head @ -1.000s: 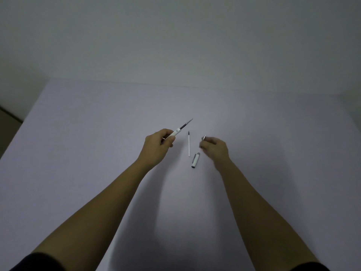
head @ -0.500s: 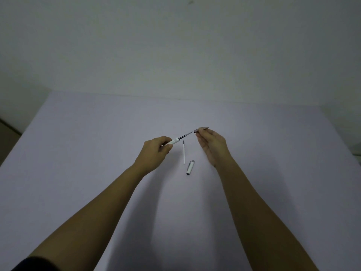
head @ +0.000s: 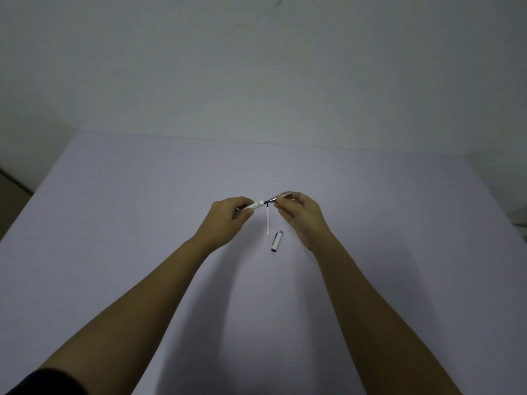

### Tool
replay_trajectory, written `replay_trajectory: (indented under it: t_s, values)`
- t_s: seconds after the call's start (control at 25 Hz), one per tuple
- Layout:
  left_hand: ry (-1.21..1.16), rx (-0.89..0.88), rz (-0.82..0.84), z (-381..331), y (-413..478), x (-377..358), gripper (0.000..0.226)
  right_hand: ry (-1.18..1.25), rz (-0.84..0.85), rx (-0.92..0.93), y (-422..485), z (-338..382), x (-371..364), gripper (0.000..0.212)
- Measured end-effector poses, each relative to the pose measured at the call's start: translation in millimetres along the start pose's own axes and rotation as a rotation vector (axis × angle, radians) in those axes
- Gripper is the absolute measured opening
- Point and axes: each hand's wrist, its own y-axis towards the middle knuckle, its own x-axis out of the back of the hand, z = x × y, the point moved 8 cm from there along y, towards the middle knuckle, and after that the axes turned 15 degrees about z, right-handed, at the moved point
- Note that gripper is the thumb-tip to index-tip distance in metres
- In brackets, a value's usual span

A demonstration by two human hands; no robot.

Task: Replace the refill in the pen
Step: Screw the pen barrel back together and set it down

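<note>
Plain pale wall backs a lavender-grey tabletop (head: 114, 223), dimly lit, with both forearms reaching forward over its middle.

Left hand (head: 225, 220): fingers curled closed around the white pen barrel (head: 254, 206), thumb and forefinger pinching it near its forward end. The barrel points up and to the right, raised off the tabletop. A short dark stretch of refill (head: 266, 202) projects from the barrel's open end.

Right hand (head: 302, 215): fingers drawn together in a closed pinch on the metallic tip section (head: 278, 197), which is aligned with the barrel and sits over the projecting refill. A narrow gap of dark refill shows between tip section and barrel; whether the two parts touch cannot be determined.

Loose refill (head: 268, 220): one thin white tube lying on the tabletop directly below the joined parts, running toward the viewer, its far end just beneath the barrel's end.

Pen cap (head: 277, 241): one, white with a silver end, lying on the tabletop just right of the loose refill's near end, between the two wrists, touching neither hand.

Count: two hands, one barrel, one tip section, two refills, one cap. A dark sleeve (head: 42, 383) shows at the lower left corner.
</note>
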Motion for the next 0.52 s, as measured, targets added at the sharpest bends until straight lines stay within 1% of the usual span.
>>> replay_trajectory:
  t_s: [0.08, 0.2, 0.36, 0.44, 0.52]
  values:
    - [0.029, -0.031, 0.009, -4, -1, 0, 0.017, -0.063, 0.023, -0.006, -3, -2, -6, 0.004]
    - [0.076, -0.076, 0.024, -8, -5, 2, 0.019, -0.185, 0.015, -0.042, -7, -1, -7, 0.011]
    - [0.1, -0.14, 0.05, -13, -11, 4, 0.021, -0.485, 0.002, -0.087, -11, 5, -8, 0.028]
    - [0.108, -0.166, 0.041, -16, -14, 5, 0.02, -0.612, -0.048, -0.04, -13, 12, -10, 0.03]
    - [0.123, -0.171, 0.039, -18, -15, 5, 0.02, -0.669, -0.088, 0.044, -15, 23, -13, 0.025]
